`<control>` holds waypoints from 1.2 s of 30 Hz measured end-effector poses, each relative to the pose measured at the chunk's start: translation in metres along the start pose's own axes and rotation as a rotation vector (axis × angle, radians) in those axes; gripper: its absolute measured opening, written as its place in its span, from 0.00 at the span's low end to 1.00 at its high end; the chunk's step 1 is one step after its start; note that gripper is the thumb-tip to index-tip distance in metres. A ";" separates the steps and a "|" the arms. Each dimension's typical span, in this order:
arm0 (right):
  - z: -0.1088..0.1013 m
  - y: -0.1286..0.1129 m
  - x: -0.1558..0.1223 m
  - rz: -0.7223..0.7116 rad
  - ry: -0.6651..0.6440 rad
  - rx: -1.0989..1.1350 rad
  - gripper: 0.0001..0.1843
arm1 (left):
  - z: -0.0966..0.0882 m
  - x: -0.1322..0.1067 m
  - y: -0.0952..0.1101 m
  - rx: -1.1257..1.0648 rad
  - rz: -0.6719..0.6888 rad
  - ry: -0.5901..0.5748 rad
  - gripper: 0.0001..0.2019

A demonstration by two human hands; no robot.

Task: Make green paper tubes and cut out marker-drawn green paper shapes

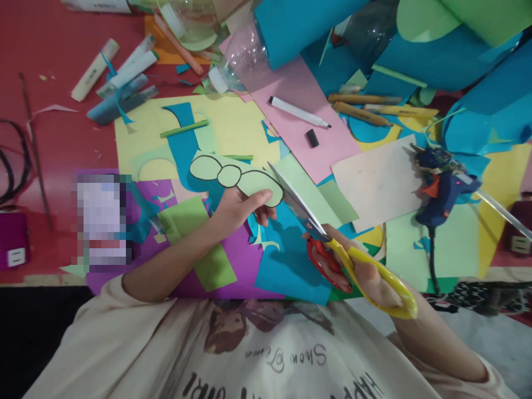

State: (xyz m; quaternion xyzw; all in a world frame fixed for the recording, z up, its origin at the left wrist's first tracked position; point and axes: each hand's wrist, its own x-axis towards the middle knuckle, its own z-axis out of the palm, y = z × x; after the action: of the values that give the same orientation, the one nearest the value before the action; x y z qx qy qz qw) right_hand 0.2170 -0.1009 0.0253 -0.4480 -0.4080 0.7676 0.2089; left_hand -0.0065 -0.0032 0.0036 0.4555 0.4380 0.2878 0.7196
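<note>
My left hand point(239, 210) pinches a pale green paper cut-out point(233, 176) with a black outline of rounded lobes, held above the table. My right hand point(366, 274) grips scissors point(332, 244) with yellow and red handles. Their blades are slightly apart and point up-left, with the tip touching the cut-out's right edge. Under both hands lie blue point(291, 266), purple point(245, 260) and green point(199, 244) paper sheets.
A blue glue gun point(443, 191) with a black cord lies at right. A black-and-white marker point(297, 112) and its cap point(312, 138) rest on pink paper. Markers point(124, 72), glue sticks point(366, 105), clear plastic bottles point(245, 55) and rolled blue paper point(299, 27) crowd the far side.
</note>
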 end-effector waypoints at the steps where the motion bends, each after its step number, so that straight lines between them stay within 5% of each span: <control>1: 0.000 -0.001 -0.001 -0.010 -0.017 0.026 0.48 | 0.000 0.000 0.000 0.003 0.010 0.004 0.15; 36: -0.002 -0.006 -0.008 0.057 0.050 0.075 0.43 | -0.001 0.001 -0.002 0.046 0.009 -0.009 0.13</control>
State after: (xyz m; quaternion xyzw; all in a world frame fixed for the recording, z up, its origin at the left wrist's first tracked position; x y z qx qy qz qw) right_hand 0.2229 -0.1024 0.0339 -0.4704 -0.3605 0.7765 0.2140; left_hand -0.0068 -0.0027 0.0009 0.4752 0.4396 0.2787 0.7094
